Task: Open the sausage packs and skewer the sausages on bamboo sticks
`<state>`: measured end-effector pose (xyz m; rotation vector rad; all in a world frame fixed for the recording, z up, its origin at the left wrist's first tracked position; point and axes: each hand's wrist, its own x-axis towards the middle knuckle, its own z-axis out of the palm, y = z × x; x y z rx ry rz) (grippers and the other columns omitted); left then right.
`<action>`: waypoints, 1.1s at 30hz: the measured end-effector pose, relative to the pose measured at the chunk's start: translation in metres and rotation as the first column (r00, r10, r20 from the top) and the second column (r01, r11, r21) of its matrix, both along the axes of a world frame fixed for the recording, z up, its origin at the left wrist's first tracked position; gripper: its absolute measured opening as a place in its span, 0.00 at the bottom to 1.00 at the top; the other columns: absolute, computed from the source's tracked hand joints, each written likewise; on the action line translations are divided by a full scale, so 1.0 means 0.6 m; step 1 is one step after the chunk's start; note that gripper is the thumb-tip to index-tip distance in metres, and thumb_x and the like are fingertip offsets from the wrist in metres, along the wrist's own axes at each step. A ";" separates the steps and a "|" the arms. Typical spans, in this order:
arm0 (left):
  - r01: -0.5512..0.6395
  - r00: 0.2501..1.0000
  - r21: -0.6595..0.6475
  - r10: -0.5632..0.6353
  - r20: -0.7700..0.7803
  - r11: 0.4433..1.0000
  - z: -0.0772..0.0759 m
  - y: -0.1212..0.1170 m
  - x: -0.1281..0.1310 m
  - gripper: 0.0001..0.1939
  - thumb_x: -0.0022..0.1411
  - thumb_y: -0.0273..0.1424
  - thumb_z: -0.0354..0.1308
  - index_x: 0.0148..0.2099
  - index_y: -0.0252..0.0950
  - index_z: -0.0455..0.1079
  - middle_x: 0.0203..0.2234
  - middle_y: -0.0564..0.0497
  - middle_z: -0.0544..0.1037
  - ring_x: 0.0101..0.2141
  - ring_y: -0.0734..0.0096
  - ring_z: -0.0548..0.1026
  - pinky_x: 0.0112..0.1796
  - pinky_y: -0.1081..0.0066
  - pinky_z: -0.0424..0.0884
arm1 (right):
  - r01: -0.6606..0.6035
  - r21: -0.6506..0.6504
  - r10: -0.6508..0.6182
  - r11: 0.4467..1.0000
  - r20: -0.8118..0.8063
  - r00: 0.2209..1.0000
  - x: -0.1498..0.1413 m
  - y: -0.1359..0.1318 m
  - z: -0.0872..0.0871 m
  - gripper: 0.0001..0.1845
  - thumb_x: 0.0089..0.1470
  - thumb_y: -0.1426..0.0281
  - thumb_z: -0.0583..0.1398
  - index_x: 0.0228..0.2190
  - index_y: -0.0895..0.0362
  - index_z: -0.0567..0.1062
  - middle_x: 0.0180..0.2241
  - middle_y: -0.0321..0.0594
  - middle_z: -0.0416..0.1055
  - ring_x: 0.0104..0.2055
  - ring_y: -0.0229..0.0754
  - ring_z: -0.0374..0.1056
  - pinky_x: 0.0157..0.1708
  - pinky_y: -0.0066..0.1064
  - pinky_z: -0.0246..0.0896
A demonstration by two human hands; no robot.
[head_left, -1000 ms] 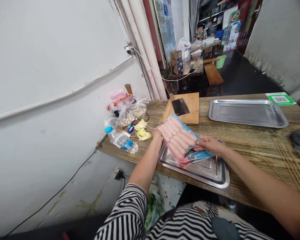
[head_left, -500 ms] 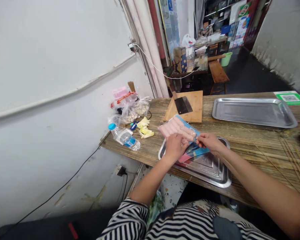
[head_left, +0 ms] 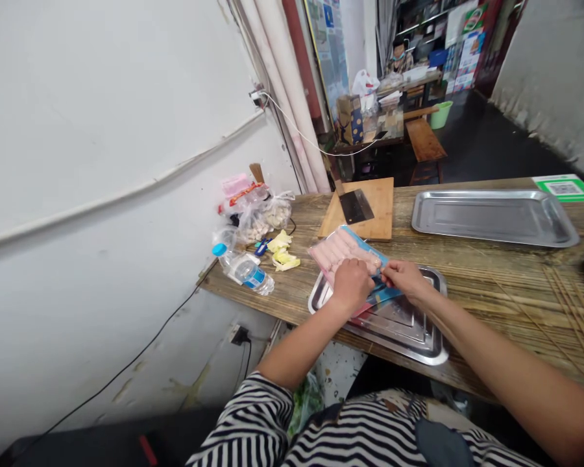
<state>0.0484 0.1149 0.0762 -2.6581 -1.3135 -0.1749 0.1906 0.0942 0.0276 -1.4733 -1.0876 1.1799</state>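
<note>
A clear and blue plastic packet of pale pink sausages point(head_left: 341, 246) lies tilted over the near metal tray point(head_left: 431, 353). My left hand point(head_left: 353, 283) is closed on the packet's front part, its knuckles up and fingertips partly hidden. With thumb and fingers pinched, my right hand point(head_left: 405, 277) grips the packet's right edge. The two hands are close together at the same end of the packet. The sausages lie side by side inside the clear film. Under my right forearm, the tray's ridged bottom shows.
Behind the packet, a cleaver point(head_left: 356, 206) rests on a wooden cutting board point(head_left: 382, 224). A second metal tray point(head_left: 491, 217) stands back right, with thin bamboo skewers point(head_left: 571, 311) nearer. At left are a water bottle point(head_left: 253, 275), yellow leaves point(head_left: 283, 251) and plastic bags point(head_left: 263, 217). A person sits far back.
My left hand has moved slightly right, closer to my right hand, and its fingers have curled in more. My right hand keeps its pinch on the packet's edge.
</note>
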 end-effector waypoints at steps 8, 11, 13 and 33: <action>0.004 0.999 -0.006 -0.004 0.032 1.000 0.001 0.006 -0.004 0.08 0.55 0.27 0.51 0.36 0.30 0.70 0.32 0.42 0.74 0.37 0.59 0.70 0.38 0.64 0.66 | -0.040 0.008 0.040 0.999 -0.056 0.998 0.002 -0.008 -0.012 0.16 0.56 0.70 0.58 0.18 0.60 0.66 0.15 0.27 0.62 0.16 0.29 0.56 0.18 0.22 0.49; 0.098 0.991 -0.015 -0.096 0.090 0.995 0.011 0.002 -0.005 0.08 0.56 0.31 0.54 0.38 0.34 0.68 0.35 0.45 0.73 0.40 0.60 0.69 0.41 0.64 0.65 | -0.041 0.015 0.042 0.999 -0.073 0.996 0.000 -0.013 -0.015 0.16 0.55 0.70 0.58 0.17 0.60 0.66 0.15 0.28 0.62 0.16 0.29 0.55 0.19 0.22 0.48; 0.133 0.984 -0.031 -0.128 0.124 0.991 0.015 0.001 -0.003 0.10 0.56 0.33 0.56 0.41 0.37 0.67 0.38 0.47 0.72 0.42 0.61 0.68 0.42 0.64 0.65 | -0.034 0.030 0.036 0.999 -0.079 0.996 -0.001 -0.015 -0.014 0.15 0.53 0.70 0.58 0.17 0.60 0.66 0.15 0.28 0.62 0.17 0.29 0.56 0.19 0.22 0.48; 0.087 0.991 -0.017 -0.085 0.100 0.996 -0.034 -0.017 0.020 0.07 0.61 0.24 0.48 0.40 0.33 0.65 0.35 0.43 0.70 0.40 0.60 0.66 0.42 0.62 0.64 | 0.016 0.000 -0.016 1.000 0.145 0.989 0.008 -0.034 0.002 0.10 0.51 0.68 0.54 0.21 0.58 0.69 0.17 0.33 0.66 0.17 0.33 0.59 0.19 0.25 0.54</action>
